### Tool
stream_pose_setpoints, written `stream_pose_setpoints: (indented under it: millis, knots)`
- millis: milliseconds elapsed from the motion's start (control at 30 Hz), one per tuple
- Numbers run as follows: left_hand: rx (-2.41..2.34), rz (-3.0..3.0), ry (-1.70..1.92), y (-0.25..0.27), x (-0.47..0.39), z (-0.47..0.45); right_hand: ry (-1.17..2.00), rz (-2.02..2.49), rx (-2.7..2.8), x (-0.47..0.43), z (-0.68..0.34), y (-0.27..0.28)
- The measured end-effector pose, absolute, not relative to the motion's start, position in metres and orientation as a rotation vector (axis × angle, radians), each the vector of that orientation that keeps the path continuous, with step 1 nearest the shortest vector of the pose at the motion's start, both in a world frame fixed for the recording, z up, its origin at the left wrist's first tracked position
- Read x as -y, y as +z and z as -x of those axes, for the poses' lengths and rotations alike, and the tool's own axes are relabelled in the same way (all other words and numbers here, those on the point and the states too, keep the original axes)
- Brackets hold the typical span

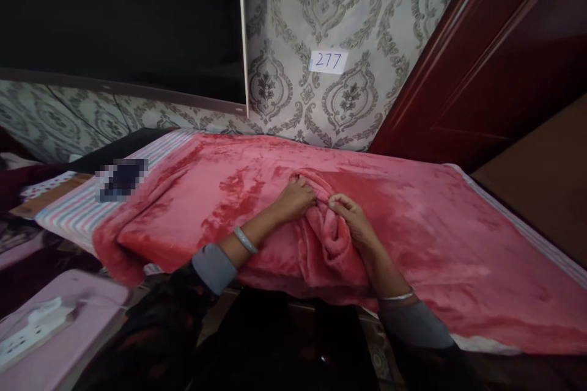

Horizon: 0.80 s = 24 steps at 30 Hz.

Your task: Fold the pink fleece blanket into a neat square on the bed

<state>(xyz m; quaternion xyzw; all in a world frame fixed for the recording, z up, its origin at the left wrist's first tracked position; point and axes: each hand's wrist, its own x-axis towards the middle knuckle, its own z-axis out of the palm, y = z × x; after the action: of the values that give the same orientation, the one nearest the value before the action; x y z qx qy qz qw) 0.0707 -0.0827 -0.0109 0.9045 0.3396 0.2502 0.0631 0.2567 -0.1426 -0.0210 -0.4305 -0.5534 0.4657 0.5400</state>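
A pink plush blanket [426, 226] is spread over a long table, its middle gathered into loose folds towards me. My left hand [297, 198] is closed on a bunched part of it, fingers curled into the pile. Just to the right, my right hand [352, 215] pinches another fold of the same blanket between thumb and fingers. Between and below the hands, the gathered cloth hangs in rolled folds. The fingertips of my left hand are partly hidden by the fabric.
Under the blanket lies a striped cloth [73, 211]. A large television [123, 24] hangs on the patterned wall, near a paper marked 277 [328, 62]. At right stands a dark red wooden door [481, 79]. A pink stool [98, 311] bearing a white power strip [34, 333] is at lower left.
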Motion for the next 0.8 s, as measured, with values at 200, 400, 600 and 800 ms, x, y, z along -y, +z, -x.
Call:
stream_pose_setpoints:
  millis: [200, 400, 600, 800]
  knots:
    - [-1.120, -2.707, 0.878, -0.027, 0.088, -0.080, 1.116, 1.015, 1.272, 0.140, -0.259, -0.023]
    - [-1.112, -2.533, 1.055, -0.040, 0.098, -0.070, 1.105, 1.032, 1.293, 0.140, -0.259, -0.026]
    - [-0.993, -2.633, 1.023, -0.037, 0.107, -0.064, 1.041, 1.026, 1.314, 0.140, -0.260, -0.026]
    - [-0.995, -2.700, 0.801, -0.033, 0.114, -0.061, 0.667, 1.079, 1.714, 0.150, -0.242, -0.012]
